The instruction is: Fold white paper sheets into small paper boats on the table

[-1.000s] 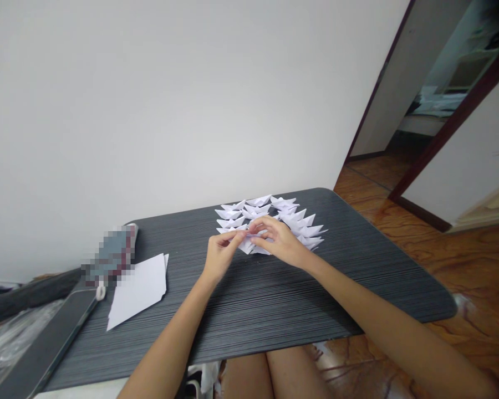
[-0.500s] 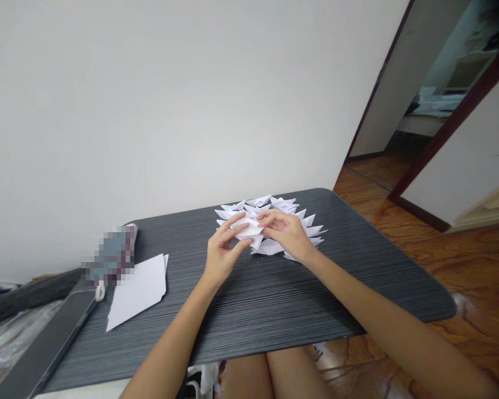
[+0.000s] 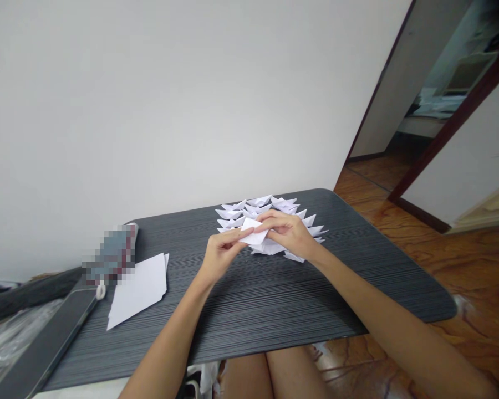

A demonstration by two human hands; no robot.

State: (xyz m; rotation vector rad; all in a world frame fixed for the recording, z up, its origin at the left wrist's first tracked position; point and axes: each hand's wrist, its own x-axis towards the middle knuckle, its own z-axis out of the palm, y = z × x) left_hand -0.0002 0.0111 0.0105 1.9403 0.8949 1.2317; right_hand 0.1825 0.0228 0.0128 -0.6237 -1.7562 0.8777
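The pale wall (image 3: pixel 183 105) stands behind the dark table (image 3: pixel 274 316), both unchanged; on the table's far part the cluster of white paper boats (image 3: pixel 310 220) sits as before, and the white sheets (image 3: pixel 139 288) lie unmoved to the left. The person's right hand (image 3: pixel 291 235) pinches one side of a small folded paper (image 3: pixel 258 238); the left hand (image 3: pixel 219 255), its fingers spread half a second ago, has now narrowed to grip the other side; the paper, held up before the boats, now shows a compact diamond-like face.
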